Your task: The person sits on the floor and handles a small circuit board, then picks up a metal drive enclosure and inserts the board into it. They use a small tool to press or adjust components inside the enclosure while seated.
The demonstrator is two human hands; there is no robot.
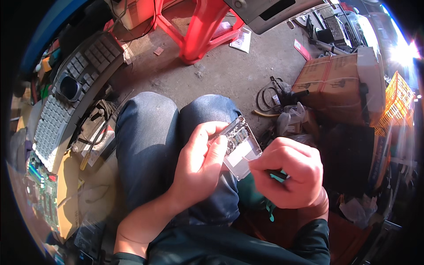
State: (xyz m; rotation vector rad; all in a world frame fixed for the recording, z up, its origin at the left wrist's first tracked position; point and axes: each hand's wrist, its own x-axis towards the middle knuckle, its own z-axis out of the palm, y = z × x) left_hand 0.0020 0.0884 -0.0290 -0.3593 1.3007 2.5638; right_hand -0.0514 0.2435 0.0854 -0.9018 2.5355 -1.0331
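Observation:
Over my knees, my left hand (198,163) grips a flat, open metal case (239,168) by its left side, thumb on top. Inside its upper half sits a small dark circuit board (238,138) with chips, and below that shows a pale, bare area. My right hand (289,172) is closed at the lower right edge of the case. A slim tool with a dark handle (278,175) is in its fist. Fingers hide most of the tool, so its exact kind is unclear. Its thin tip seems to reach the case's lower part.
Keyboards (55,119) lie stacked on the left, with a round dark object on them and a green circuit board (46,194) nearer me. A red plastic stool (196,33) stands ahead. To the right are a strapped cardboard box (329,77), a black cable (267,95) and an orange basket (395,104).

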